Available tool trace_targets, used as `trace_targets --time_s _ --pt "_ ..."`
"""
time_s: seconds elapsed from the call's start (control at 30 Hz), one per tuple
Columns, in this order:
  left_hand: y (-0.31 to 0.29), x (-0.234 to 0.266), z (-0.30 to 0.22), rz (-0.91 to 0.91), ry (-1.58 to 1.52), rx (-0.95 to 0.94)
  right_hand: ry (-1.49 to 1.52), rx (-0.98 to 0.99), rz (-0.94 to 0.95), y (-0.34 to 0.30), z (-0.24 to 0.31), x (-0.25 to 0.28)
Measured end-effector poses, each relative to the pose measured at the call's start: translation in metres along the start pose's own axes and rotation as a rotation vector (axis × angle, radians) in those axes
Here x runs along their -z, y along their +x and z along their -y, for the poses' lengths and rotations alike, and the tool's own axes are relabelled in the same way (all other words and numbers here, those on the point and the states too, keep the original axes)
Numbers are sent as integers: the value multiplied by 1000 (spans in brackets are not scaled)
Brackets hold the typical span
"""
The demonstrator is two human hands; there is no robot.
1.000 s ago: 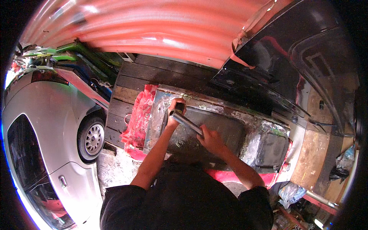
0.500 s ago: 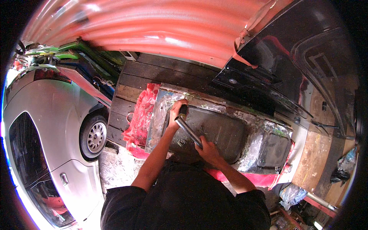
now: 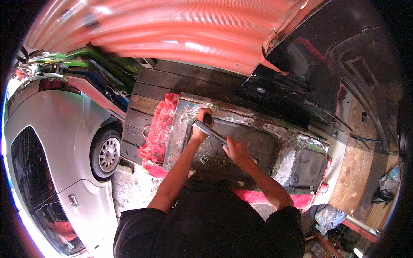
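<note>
My right hand (image 3: 236, 151) is closed round a shiny metal tube (image 3: 211, 133), which slants from upper left to lower right. The tube's upper left end lies in front of my left hand (image 3: 201, 129). That hand is closed on a short, dark, upright piece (image 3: 208, 119) whose kind I cannot make out. Below both hands lies a large dark grey panel (image 3: 254, 142) with rounded corners, dusty and scuffed. It rests on a paint-stained board (image 3: 282, 170), and I cannot tell whether the dark piece touches the panel.
A smaller dark panel (image 3: 307, 170) lies on the board's right end. Red cloth (image 3: 157, 129) drapes its left end. A silver car (image 3: 60, 124) stands at left, a black car panel (image 3: 309, 73) at upper right. Red corrugated sheeting (image 3: 180, 30) hangs beyond dark planks (image 3: 172, 77).
The tube has swung flatter, its upper left end moving up and left across my left hand. My right hand has shifted slightly up and right.
</note>
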State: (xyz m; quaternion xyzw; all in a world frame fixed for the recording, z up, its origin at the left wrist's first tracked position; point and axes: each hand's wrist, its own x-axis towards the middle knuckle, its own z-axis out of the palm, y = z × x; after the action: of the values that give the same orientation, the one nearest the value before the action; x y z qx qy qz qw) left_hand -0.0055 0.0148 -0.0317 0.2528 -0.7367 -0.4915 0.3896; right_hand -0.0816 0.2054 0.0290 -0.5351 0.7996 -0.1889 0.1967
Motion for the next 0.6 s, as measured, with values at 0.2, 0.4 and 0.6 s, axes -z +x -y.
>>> trace_targets --time_s 0.2,0.4,0.6 --pt "-2 1 -2 -33 62 -57 17 347 -65 -7 21 28" --pt "-7 -6 1 0 -77 63 -98 264 -65 13 -1 7" --pt "-7 -1 11 -8 -26 42 -35 406 -74 12 28 26"
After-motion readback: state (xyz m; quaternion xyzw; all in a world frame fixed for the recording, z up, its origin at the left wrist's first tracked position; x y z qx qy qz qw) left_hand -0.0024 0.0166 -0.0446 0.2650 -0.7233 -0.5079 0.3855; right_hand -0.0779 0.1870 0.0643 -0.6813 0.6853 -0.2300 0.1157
